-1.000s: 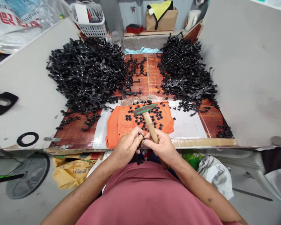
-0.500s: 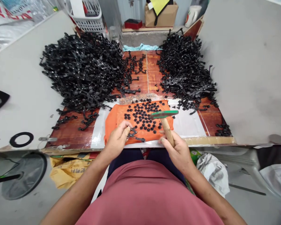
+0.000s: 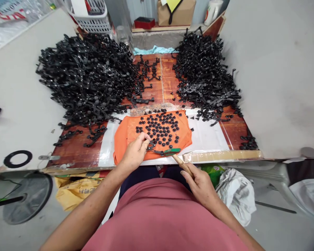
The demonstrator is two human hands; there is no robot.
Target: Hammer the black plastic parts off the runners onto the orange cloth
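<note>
My left hand (image 3: 136, 149) pinches a black jointed plastic piece (image 3: 154, 150) over the front part of an orange cloth (image 3: 121, 139). My right hand (image 3: 199, 179) is wrapped round the wooden handle of a hammer (image 3: 181, 162). The hammer's green head (image 3: 172, 151) is low over the cloth, at the right end of the black piece; whether they touch I cannot tell. Many small round black caps (image 3: 159, 129) lie spread on the cloth, just beyond both hands.
A large heap of black jointed pieces (image 3: 86, 76) rises at the left, and another heap (image 3: 205, 73) at the right. Behind stand a white basket (image 3: 92, 22), a clear glass (image 3: 123, 35), a red box (image 3: 144, 23) and a white mug (image 3: 213, 12). Cardboard edging (image 3: 222, 156) runs along the front.
The hammer has swung down and left, its head now low beside the black piece. My left hand keeps its pinch on the piece. The whole view has shifted slightly.
</note>
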